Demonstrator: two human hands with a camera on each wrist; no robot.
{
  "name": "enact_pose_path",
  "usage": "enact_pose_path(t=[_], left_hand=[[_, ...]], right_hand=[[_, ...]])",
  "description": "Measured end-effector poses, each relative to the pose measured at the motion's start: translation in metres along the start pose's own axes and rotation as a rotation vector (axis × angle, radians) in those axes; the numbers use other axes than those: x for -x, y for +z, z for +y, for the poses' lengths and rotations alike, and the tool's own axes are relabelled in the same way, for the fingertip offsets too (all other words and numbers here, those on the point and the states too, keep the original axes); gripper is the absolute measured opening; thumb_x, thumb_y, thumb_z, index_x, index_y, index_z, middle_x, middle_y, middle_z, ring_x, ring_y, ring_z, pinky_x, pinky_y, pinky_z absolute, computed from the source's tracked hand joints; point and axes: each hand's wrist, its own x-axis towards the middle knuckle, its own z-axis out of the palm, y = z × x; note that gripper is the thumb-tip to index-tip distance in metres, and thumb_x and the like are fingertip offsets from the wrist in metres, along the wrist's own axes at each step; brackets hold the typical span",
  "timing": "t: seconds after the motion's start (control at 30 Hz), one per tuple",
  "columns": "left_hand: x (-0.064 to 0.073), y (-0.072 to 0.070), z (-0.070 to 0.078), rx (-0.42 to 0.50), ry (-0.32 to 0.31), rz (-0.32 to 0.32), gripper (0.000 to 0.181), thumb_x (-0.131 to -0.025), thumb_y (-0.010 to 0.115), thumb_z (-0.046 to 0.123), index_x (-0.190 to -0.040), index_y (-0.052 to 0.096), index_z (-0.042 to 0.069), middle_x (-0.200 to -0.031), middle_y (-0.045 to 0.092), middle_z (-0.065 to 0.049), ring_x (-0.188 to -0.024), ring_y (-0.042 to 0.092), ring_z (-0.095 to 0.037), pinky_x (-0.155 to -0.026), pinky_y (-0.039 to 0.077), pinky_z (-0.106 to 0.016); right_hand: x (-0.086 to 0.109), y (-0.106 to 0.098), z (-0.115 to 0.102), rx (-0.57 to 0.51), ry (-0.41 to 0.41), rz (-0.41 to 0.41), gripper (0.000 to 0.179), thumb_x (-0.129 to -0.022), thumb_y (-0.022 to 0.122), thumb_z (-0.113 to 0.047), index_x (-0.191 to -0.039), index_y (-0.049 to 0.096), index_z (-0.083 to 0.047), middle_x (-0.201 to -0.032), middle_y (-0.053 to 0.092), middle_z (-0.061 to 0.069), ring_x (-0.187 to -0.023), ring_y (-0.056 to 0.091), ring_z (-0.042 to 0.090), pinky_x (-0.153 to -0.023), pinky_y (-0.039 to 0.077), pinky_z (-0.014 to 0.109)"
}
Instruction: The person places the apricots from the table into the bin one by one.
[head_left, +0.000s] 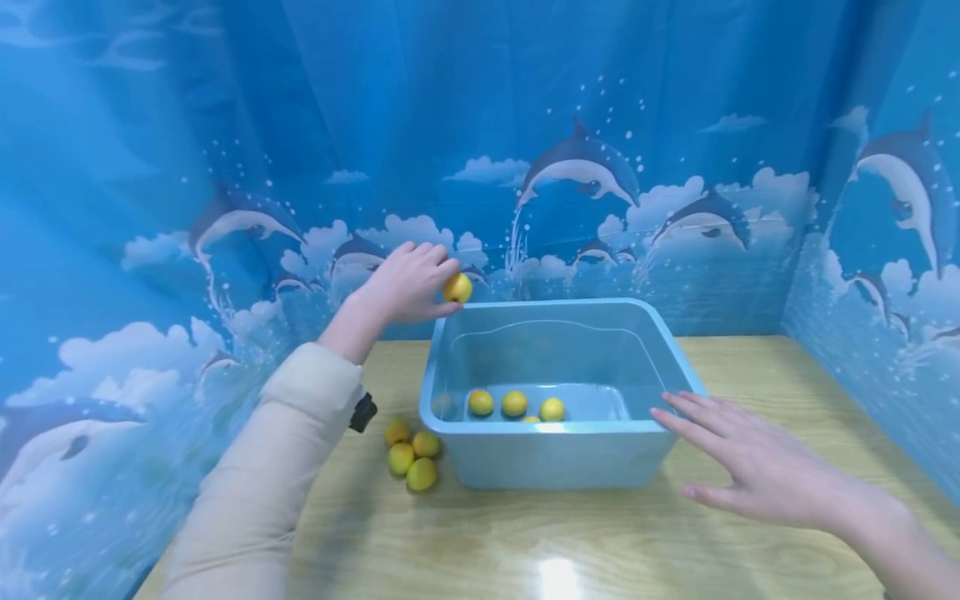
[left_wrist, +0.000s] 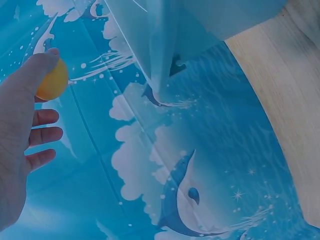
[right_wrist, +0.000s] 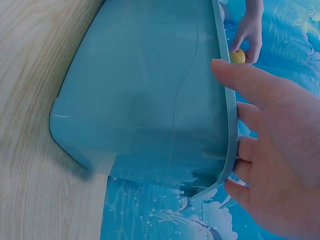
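My left hand (head_left: 411,283) pinches a small yellow round fruit (head_left: 457,288) between thumb and forefinger, above the back left corner of a light blue plastic bin (head_left: 555,427). In the left wrist view the other fingers (left_wrist: 47,136) are off the fruit (left_wrist: 56,82). Several similar yellow fruits (head_left: 514,403) lie on the bin's floor, one partly hidden behind the front rim. My right hand (head_left: 772,471) is at the bin's front right corner, fingers extended. In the right wrist view its thumb is by the rim (right_wrist: 231,120); whether it touches is unclear.
A cluster of several yellow fruits (head_left: 411,457) lies on the wooden table (head_left: 525,542), left of the bin. A blue curtain (head_left: 465,125) printed with dolphins hangs behind and at both sides. Beneath my left sleeve a small black object (head_left: 363,413) shows.
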Motion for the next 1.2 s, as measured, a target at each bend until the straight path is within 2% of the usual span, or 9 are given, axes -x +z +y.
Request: enact_pose_path(t=[0.57,0.77,0.93,1.2], left_hand=[[-0.031,-0.012,0.016,-0.032,0.054,-0.026,0.039,-0.086,0.060,0.045,-0.106,0.057,0.012,-0.095,0.052,-0.005,-0.086,0.046,-0.021,-0.077,0.040,-0.034],[-0.039,-0.009,0.022,-0.006,0.041,-0.059,0.040,-0.085,0.062,0.046,-0.106,0.057,0.013,-0.099,0.053,-0.005,-0.090,0.046,-0.021,-0.080,0.040,-0.034],[-0.043,-0.004,0.026,0.005,0.057,-0.085,0.042,-0.084,0.062,0.046,-0.110,0.057,0.013,-0.100,0.054,-0.005,-0.091,0.048,-0.021,-0.082,0.041,-0.033],[-0.049,-0.005,0.030,-0.031,0.069,-0.102,0.050,-0.085,0.061,0.048,-0.120,0.053,0.012,-0.106,0.055,-0.007,-0.095,0.050,-0.022,-0.086,0.041,-0.035]], right_hand=[[0.001,-0.002,-0.001,0.002,-0.004,0.006,0.080,-0.079,0.067,-0.048,-0.145,0.030,-0.022,-0.141,0.040,0.013,-0.124,0.041,0.035,-0.102,-0.004,0.010],[-0.001,-0.005,-0.002,-0.011,0.017,-0.018,0.077,-0.081,0.065,-0.049,-0.145,0.031,-0.023,-0.143,0.039,0.011,-0.125,0.040,0.036,-0.100,-0.005,0.009],[-0.002,-0.005,-0.004,-0.022,0.027,-0.037,0.076,-0.082,0.064,-0.051,-0.145,0.032,-0.023,-0.143,0.038,0.009,-0.126,0.039,0.035,-0.100,-0.006,0.008],[0.000,-0.004,-0.004,0.000,0.019,-0.020,0.077,-0.081,0.064,-0.050,-0.145,0.031,-0.023,-0.143,0.038,0.009,-0.126,0.040,0.034,-0.101,-0.005,0.009]])
